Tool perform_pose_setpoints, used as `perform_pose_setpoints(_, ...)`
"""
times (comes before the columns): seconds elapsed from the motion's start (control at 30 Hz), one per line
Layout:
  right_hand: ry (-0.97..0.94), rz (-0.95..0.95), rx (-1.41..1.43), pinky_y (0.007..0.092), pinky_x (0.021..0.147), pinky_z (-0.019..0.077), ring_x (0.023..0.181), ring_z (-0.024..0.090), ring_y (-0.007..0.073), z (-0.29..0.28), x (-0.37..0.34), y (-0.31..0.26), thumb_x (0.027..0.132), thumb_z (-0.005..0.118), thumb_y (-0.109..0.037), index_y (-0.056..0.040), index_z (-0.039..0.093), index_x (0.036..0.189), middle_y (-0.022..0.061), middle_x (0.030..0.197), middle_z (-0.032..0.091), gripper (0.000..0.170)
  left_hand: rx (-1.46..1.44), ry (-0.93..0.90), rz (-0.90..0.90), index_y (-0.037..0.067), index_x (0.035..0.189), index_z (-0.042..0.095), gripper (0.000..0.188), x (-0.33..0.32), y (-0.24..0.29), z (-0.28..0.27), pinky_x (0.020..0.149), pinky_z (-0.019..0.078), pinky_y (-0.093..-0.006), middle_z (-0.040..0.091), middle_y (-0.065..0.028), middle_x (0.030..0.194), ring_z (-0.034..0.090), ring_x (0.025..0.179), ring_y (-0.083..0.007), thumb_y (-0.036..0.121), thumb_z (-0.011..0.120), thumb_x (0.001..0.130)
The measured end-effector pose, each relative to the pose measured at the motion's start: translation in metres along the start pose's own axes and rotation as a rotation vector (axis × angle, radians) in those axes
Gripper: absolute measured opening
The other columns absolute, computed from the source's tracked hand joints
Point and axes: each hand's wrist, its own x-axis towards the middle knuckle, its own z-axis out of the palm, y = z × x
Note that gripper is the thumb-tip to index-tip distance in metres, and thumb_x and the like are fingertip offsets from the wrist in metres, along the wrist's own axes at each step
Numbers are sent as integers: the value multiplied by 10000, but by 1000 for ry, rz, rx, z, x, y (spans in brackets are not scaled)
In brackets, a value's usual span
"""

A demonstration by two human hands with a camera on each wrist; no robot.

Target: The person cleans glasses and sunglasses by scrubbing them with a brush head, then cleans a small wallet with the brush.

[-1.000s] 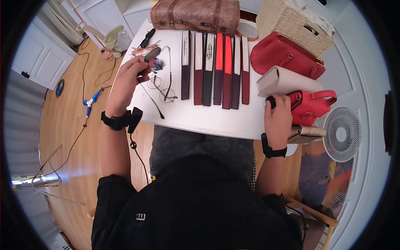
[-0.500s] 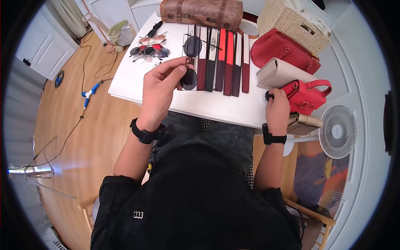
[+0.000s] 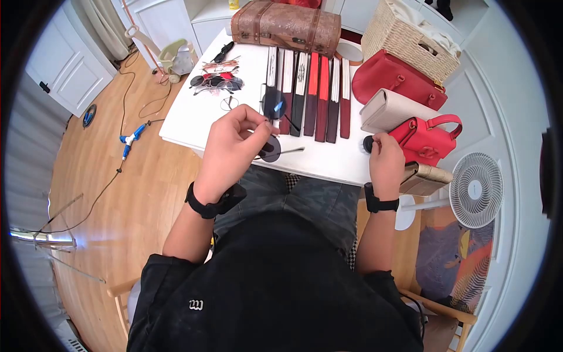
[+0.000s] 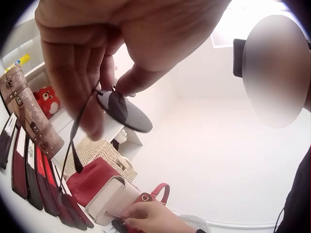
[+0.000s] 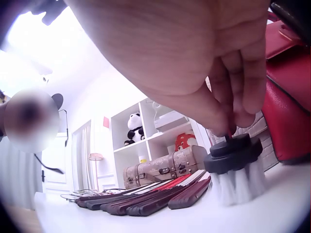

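Note:
In the head view my left hand [image 3: 231, 146] pinches a pair of sunglasses [image 3: 270, 150] between thumb and fingers, near the bridge. Its dark round lenses stand one above the other, and the thin temples stick out to the right. The left wrist view shows one dark lens [image 4: 138, 119] just below the fingertips. At the table's right side, my right hand [image 3: 388, 161] grips a round black brush [image 5: 234, 158] from above, its white bristles down at the tabletop. A red handbag [image 3: 419, 141] stands right beside that hand.
Several folded hand fans [image 3: 320, 120] lie in a row on the white table [image 3: 193, 126]. More glasses [image 3: 218, 81] lie at the left. A brown suitcase [image 3: 284, 26] stands at the back; a wicker basket [image 3: 404, 41], more bags and a fan [image 3: 476, 189] line the right.
My left hand has come from the glasses on the left toward the middle, bringing the sunglasses, which have since tilted. My right hand stays around the brush at the right.

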Motion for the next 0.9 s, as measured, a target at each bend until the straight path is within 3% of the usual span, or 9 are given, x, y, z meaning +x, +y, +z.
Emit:
perform_pose_setpoints(0.2,-62,57,207,415,756,548,829,708,339,-5,-5,-17,920,696,-33,6,687,1013,177,920,707,101,0,-26,-6,25,994,488,70,5,-9,-1,809,554,-286,729,-120,919,699,908,-147,15,545,1034)
perform_pose_setpoints(0.27,-37,71,436,341,746,546,786,714,246,-7,-8,-24,902,738,-5,14,707,1019,146,901,722,122,-58,-86,-25,30,1011,468,70,5,-12,1,814,553,-291,729,-130,921,699,922,-155,-5,525,1030)
perform_pose_setpoints(0.37,48,-16,584,305,763,537,806,709,199,-16,-12,-43,891,755,18,21,719,1016,129,915,736,130,-108,-225,-89,35,1050,434,102,3,-12,5,810,553,-298,725,-144,915,699,918,-166,-38,497,1019)
perform_pose_setpoints(0.57,284,-178,803,307,878,552,954,741,215,-35,-29,-80,849,780,84,5,740,1013,135,996,772,186,96,-354,-109,17,1153,411,176,-9,-4,21,813,569,-308,748,-167,948,719,883,-172,-36,511,1019)
perform_pose_setpoints(0.63,308,-258,847,318,878,558,964,747,225,-42,-34,-90,853,777,91,8,735,1018,148,1013,772,189,-34,-304,-33,-32,1195,423,255,-8,-15,29,848,567,-297,766,-148,927,746,917,-175,21,573,995)
perform_pose_setpoints(0.67,319,-311,772,327,868,566,951,751,246,-45,-35,-94,857,771,86,6,731,1006,147,1009,766,174,20,-313,19,-79,1261,428,335,-6,-18,30,903,554,-280,788,-167,1012,738,970,-168,48,601,1005)
perform_pose_setpoints(0.77,367,-419,608,330,840,575,922,750,261,-43,-35,-100,853,770,81,2,728,999,144,993,756,170,-110,-350,0,-44,1248,456,275,-10,-25,37,935,555,-270,782,-182,1085,715,1023,-141,43,607,1035)
perform_pose_setpoints(0.9,365,-427,689,317,755,583,856,746,240,-34,-37,-105,875,767,40,-1,737,1006,127,987,750,141,-102,-366,36,-67,1111,574,172,-22,-21,48,922,562,-265,786,-184,1063,723,1001,-134,58,649,1019)
